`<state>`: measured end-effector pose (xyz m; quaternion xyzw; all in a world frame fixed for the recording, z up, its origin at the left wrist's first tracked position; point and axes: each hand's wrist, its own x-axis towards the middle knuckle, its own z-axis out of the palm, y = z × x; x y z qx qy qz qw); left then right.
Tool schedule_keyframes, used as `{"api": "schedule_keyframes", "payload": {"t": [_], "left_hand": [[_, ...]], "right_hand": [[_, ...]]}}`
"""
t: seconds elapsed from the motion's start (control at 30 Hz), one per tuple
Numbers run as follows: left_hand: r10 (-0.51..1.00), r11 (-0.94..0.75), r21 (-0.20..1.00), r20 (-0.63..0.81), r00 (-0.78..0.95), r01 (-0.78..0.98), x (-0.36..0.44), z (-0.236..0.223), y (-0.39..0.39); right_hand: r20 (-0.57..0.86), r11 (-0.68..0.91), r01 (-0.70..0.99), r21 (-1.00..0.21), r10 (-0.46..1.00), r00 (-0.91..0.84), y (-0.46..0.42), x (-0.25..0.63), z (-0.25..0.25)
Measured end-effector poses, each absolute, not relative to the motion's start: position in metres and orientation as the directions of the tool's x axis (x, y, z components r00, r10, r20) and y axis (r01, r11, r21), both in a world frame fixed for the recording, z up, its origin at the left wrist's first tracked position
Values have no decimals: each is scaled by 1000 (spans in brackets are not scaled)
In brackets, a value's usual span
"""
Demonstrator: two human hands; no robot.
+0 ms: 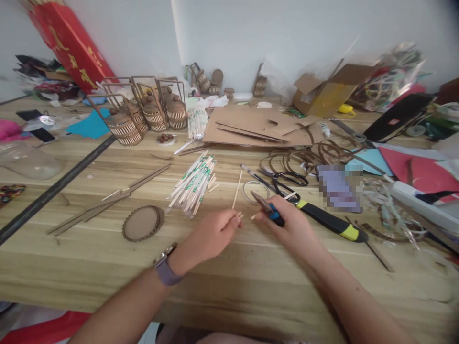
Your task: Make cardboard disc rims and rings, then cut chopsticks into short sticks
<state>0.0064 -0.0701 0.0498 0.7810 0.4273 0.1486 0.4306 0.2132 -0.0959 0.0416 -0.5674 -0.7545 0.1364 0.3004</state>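
My left hand (215,234), with a watch on its wrist, is closed in a pinch on a thin wooden stick (240,215) whose short end shows at the fingertips. Another pale stick (237,190) rises just beyond those fingers; whether it is held or lies on the table I cannot tell. Blue-handled pliers (264,204) are gripped in my right hand (290,227), jaws pointing up and left. Pale stick ends (253,217) poke out on both sides of that hand. A clear ring (256,191) lies beyond the pliers. To the left is a pile of paper-wrapped chopsticks (193,186).
Scalloped cardboard discs (141,223) and cardboard strips (107,203) lie left. Black scissors (287,181), a black-and-yellow handled tool (330,220) and brown coils (304,157) crowd the right. Small handled baskets (124,125) and cardboard sheets (258,129) stand or lie behind.
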Motion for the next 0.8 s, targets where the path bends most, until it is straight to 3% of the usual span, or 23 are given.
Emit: {"api": "schedule_keyframes", "payload": {"t": [0.07,0.17,0.37,0.8], "left_hand": [[793,-56,918,-198,576,392,4,48,-66],[744,116,963,-246,621,243,5,43,-65],[683,107,971,-229,693,216,6,30,-67],[586,199,960,-277,762,196,6,38,-68]], "right_hand": [[276,319,724,-612,944,-183,-97,216,46],[243,331,673,-662,944,-225,-101,212,48],[162,376,620,-689,913,-374,-103,203,42],[173,387,613,-689,909,-380,-105,199,41]]}}
